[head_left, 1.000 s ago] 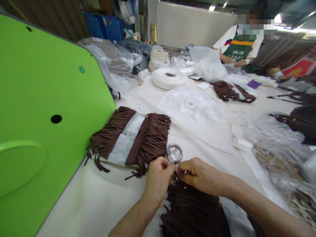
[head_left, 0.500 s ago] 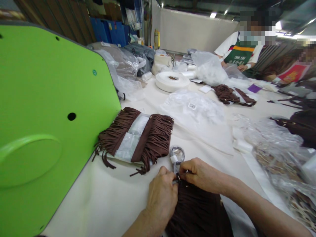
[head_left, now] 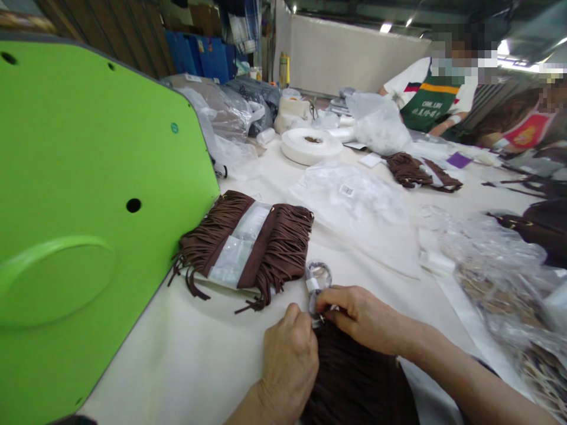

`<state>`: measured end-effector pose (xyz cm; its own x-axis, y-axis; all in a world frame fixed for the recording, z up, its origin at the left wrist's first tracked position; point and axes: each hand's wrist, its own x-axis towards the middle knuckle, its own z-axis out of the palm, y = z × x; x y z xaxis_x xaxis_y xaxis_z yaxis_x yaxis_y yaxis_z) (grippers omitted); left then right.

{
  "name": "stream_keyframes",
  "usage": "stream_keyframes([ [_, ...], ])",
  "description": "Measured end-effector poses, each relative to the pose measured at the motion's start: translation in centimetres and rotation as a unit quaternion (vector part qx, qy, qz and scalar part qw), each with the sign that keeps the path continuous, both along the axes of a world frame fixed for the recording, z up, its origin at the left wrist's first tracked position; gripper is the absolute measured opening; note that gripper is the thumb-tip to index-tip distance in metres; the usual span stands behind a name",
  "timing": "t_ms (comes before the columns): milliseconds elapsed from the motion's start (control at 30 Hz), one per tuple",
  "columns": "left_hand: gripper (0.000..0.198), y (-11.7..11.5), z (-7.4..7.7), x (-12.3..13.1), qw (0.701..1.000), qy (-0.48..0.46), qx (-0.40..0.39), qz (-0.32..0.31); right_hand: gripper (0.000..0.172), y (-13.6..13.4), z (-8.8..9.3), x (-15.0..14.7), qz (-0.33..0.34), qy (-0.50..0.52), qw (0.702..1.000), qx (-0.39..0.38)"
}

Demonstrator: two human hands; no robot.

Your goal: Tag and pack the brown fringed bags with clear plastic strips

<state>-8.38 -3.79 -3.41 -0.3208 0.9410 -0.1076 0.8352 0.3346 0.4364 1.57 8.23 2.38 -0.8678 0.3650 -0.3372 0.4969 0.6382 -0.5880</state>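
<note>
A dark brown fringed bag (head_left: 358, 378) lies in front of me at the bottom of the head view. At its far edge is a coiled strap (head_left: 325, 270) in clear wrapping with a white band. My right hand (head_left: 354, 313) pinches the near end of this strap, close to a small metal fitting at the bag's edge. Curled at the bag's left corner is my left hand (head_left: 291, 354); its fingertips are hidden, so what they grip does not show. A second fringed bag (head_left: 252, 251), with clear plastic across its middle, lies just beyond my left hand.
A green machine panel (head_left: 88, 177) stands along the left. Beyond the bags lie a plastic bag with a barcode label (head_left: 354, 200) and a white tape roll (head_left: 305, 154). Plastic-wrapped goods (head_left: 500, 295) crowd the right. A person in a green apron (head_left: 427, 100) stands across the table.
My right hand has shifted slightly up and left onto the wrapped strap's near end. My left fingers have drawn slightly down from the metal fitting. The view has shifted a little.
</note>
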Motion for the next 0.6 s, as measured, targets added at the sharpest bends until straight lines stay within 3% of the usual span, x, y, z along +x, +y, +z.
stream_keyframes([
  [100, 0.026, -0.4, 0.0, -0.5, 0.999, 0.047, 0.017, 0.002, 0.040, -0.2, 0.3, -0.1, 0.052, -0.017, 0.998, 0.031],
  [267, 0.026, -1.8, -0.2, -2.3, 0.990, 0.095, 0.100, 0.024, 0.038, -0.2, 0.4, 0.0, 0.066, -0.035, 0.996, 0.049],
  [500, 0.024, -2.4, 1.4, -3.5, 0.961, -0.024, 0.270, 0.062, 0.021, -2.0, 0.4, 0.0, 0.040, 0.015, 0.984, 0.173],
  [600, 0.022, -2.1, 2.4, -3.4, 0.947, -0.061, 0.307, 0.071, 0.018, -2.7, 0.3, -0.5, 0.022, 0.032, 0.985, 0.167],
])
